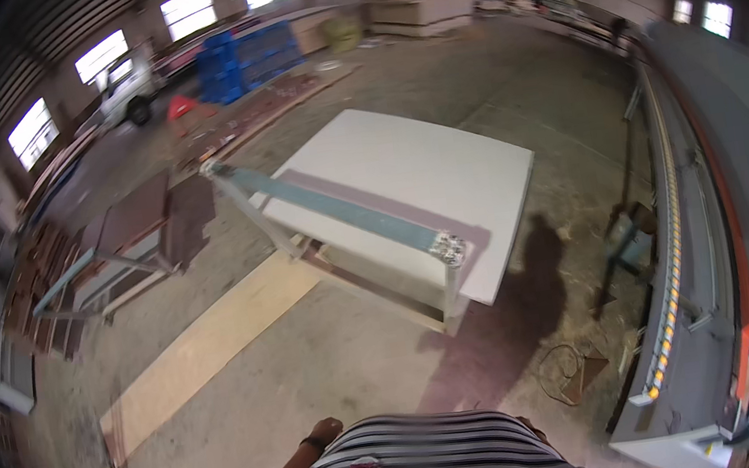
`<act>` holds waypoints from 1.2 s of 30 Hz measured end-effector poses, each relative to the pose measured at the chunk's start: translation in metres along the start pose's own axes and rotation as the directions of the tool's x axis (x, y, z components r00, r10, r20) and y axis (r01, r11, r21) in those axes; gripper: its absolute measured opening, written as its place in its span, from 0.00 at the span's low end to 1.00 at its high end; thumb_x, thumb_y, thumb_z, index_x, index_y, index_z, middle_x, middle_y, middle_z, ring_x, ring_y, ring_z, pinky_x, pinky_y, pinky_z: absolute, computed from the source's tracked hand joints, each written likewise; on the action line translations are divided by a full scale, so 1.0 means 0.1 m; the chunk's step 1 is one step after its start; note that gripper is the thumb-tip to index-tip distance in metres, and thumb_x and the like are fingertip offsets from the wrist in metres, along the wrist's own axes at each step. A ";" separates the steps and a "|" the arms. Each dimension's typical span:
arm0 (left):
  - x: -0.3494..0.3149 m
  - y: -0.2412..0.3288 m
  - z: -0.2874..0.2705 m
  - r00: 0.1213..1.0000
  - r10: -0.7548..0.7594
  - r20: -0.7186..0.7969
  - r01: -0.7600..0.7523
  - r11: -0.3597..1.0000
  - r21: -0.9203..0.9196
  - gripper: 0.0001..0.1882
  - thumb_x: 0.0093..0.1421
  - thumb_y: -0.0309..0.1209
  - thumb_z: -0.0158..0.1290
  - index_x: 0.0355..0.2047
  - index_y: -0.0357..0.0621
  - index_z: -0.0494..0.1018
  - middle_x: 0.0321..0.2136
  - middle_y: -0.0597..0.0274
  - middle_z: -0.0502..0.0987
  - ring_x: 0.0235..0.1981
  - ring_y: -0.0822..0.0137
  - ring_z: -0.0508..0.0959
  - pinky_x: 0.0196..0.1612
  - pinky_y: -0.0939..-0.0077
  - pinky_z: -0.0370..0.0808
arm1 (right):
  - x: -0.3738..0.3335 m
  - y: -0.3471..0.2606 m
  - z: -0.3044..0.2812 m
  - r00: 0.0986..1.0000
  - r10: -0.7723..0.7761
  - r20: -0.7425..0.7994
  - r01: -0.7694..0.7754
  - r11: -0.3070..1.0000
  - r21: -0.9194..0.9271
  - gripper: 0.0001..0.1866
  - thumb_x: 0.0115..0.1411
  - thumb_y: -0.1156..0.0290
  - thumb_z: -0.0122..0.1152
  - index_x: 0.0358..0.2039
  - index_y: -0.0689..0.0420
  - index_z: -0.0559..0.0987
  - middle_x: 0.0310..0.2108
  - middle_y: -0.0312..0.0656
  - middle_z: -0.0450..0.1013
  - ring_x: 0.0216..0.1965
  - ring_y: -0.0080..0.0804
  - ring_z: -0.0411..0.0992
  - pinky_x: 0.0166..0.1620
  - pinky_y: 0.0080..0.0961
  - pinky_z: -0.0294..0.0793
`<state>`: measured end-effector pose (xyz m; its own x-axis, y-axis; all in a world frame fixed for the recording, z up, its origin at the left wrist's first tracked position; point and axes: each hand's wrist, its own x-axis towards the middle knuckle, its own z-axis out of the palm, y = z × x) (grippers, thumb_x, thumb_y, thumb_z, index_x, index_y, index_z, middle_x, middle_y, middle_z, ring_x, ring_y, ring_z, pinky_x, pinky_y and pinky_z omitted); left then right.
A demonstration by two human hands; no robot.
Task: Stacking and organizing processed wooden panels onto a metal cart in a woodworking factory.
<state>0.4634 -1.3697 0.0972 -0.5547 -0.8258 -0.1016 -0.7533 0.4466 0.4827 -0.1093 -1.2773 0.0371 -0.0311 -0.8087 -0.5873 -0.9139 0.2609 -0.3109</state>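
Observation:
My left hand (326,429) hangs low beside my striped shirt, a dark band on its wrist. It is small and blurred here, and I cannot make out its fingers or anything in them. Only a sliver of skin shows at the shirt's right side, so my right hand is almost wholly hidden. Ahead of me, apart from both hands, stands a metal frame stand with a blue-grey top bar (333,209). A large white panel (412,157) lies flat just beyond and under that bar.
A long tan board (209,353) lies on the floor at left, near a second stand (103,277) with brown boards. Along the right runs a long grey machine (688,286) with a row of yellow rollers. Farther back are blue stacked items (247,63), a white truck (125,92) and a panel stack (420,9).

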 end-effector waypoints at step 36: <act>0.76 -0.23 0.26 0.948 0.047 0.315 -0.095 0.986 0.140 0.13 0.51 0.38 0.45 0.22 0.44 0.74 0.27 0.51 0.76 0.34 0.53 0.76 0.36 0.62 0.74 | -0.76 -0.53 -0.23 0.997 -0.035 0.067 0.042 0.993 -0.107 0.17 0.51 0.58 0.45 0.28 0.55 0.80 0.33 0.49 0.74 0.38 0.45 0.73 0.40 0.37 0.71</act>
<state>0.4296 -1.4334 0.0555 -0.6724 -0.6537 -0.3473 -0.7391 0.5668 0.3640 -0.0678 -1.2422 0.1157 0.0285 -0.7803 -0.6248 -0.9524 0.1686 -0.2539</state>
